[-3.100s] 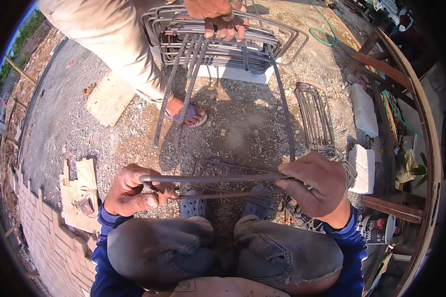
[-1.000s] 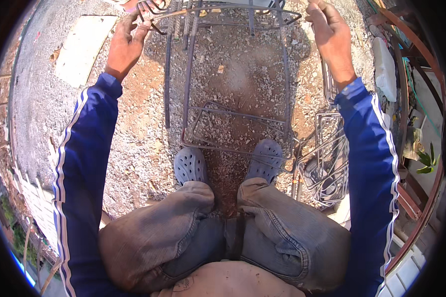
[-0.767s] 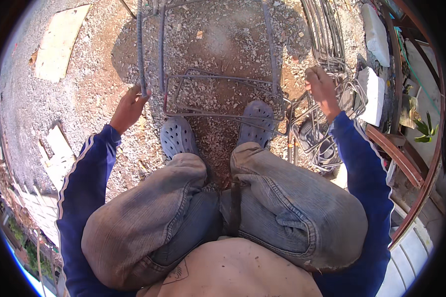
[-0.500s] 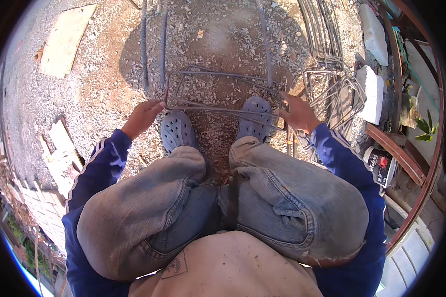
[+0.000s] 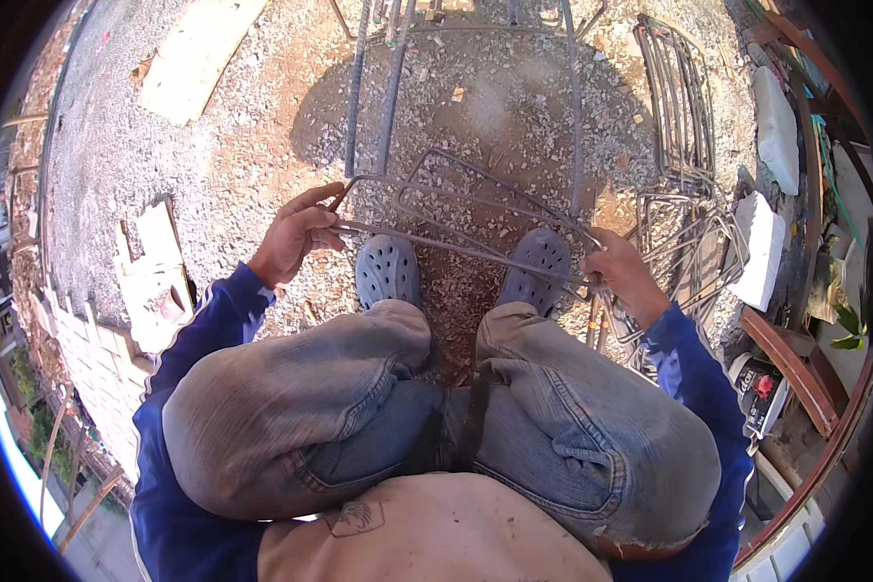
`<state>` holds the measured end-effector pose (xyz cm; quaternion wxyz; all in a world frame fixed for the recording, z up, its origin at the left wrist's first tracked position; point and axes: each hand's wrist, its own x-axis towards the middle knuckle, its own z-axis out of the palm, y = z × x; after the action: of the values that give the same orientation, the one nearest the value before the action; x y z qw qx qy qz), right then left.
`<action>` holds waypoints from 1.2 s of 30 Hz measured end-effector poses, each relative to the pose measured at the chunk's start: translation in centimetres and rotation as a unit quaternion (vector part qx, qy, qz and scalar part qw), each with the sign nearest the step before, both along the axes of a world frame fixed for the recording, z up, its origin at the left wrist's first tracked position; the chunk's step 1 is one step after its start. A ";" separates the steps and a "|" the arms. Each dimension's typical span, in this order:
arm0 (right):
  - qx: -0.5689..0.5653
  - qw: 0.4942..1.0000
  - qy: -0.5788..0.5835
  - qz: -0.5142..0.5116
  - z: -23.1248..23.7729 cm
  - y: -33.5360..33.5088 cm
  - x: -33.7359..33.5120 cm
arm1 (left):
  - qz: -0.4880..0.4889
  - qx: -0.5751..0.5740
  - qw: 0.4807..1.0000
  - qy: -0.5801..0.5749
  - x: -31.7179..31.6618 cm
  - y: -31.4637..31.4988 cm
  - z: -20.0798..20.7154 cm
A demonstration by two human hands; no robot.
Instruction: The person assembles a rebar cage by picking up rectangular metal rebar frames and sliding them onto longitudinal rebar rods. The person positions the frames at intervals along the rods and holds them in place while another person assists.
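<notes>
A rectangular steel rebar stirrup [image 5: 466,248] hangs over my grey clogs [image 5: 388,270], slanting down toward the right. More bent rod overlaps behind it; whether this is a second stirrup I cannot tell. My right hand [image 5: 626,276] is closed around the right end, fingers wrapped on the rods. At the left end, my left hand [image 5: 296,236] has its fingers spread around the corner, with the thumb side close to the rod. Beyond the stirrup, long ribbed rebar rods [image 5: 356,107] stretch away over the gravel.
Several more stirrups [image 5: 674,97] lie stacked at the far right, with a loose pile [image 5: 694,242] nearer. White foam blocks [image 5: 761,252], a rusty steel beam [image 5: 791,373] and a bucket [image 5: 755,393] line the right side. Boards [image 5: 204,58] lie on the left.
My left hand has loosened from the stirrup's left end and its fingers have spread. The stirrup has tilted, its right end lower. My right hand keeps hold; the whole view has shifted.
</notes>
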<state>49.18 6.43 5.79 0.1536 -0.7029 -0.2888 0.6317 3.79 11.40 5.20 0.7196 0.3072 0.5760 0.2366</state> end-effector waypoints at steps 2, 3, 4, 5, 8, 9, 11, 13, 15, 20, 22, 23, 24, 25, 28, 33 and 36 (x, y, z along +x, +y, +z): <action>-0.009 0.998 0.045 -0.051 1.6 0.9 0.2 | 0.004 0.049 0.998 -0.025 -0.6 0.4 0.9; -0.003 0.997 0.063 -0.043 2.3 1.9 0.5 | -0.004 0.086 0.996 -0.021 -0.8 1.0 1.3; 0.006 0.997 0.071 -0.043 2.9 3.4 1.0 | 0.000 0.096 0.995 -0.011 -1.2 2.2 1.8; 0.023 0.995 0.088 -0.046 3.5 5.1 1.5 | 0.005 0.139 0.990 -0.008 -1.1 3.5 2.1; 0.088 0.991 0.086 -0.047 4.2 11.0 2.3 | -0.006 0.203 0.979 0.028 -1.0 9.4 3.1; 0.119 0.988 0.082 -0.051 4.3 13.0 2.2 | -0.012 0.237 0.971 0.026 -0.7 11.7 3.3; 0.098 0.994 0.027 -0.039 4.7 17.6 2.1 | -0.006 0.253 0.966 0.055 0.2 16.3 3.9; 0.112 0.990 0.013 -0.082 4.6 21.2 1.3 | -0.002 0.256 0.961 0.109 1.4 20.9 4.3; 0.128 0.986 -0.004 -0.111 4.0 23.5 1.2 | -0.047 0.255 0.952 0.163 2.0 23.4 4.1; 0.221 0.961 -0.123 -0.114 -0.8 19.2 3.6 | -0.012 0.237 0.951 0.200 1.5 19.4 -1.1; 0.236 0.954 -0.157 -0.093 -2.6 13.9 5.2 | -0.004 0.192 0.957 0.215 0.2 14.8 -3.6; 0.230 0.957 -0.168 -0.060 -3.3 10.7 5.7 | -0.046 0.154 0.959 0.233 -0.3 12.4 -4.6; 0.196 0.964 -0.176 -0.013 -3.7 7.6 6.1 | -0.129 0.190 0.933 0.277 -0.2 9.8 -5.6; 0.181 0.961 -0.203 0.046 -4.0 4.2 6.0 | -0.204 0.244 0.892 0.322 -0.2 7.0 -6.0; 0.202 0.886 -0.245 0.337 -3.6 -4.3 5.8 | -0.424 0.424 0.717 0.355 1.6 2.4 -7.0; 0.219 0.889 -0.366 0.168 -7.1 -6.1 4.5 | -0.418 0.387 0.765 0.301 5.6 1.5 -7.9; 0.055 0.926 -0.333 0.170 -9.2 -3.0 4.9 | -0.373 0.144 0.886 0.236 5.9 2.3 -7.9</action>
<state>54.06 3.46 -3.43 -0.0228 -0.8037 -0.4726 0.3609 9.67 13.68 -2.73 0.5451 0.6464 0.5317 -0.0482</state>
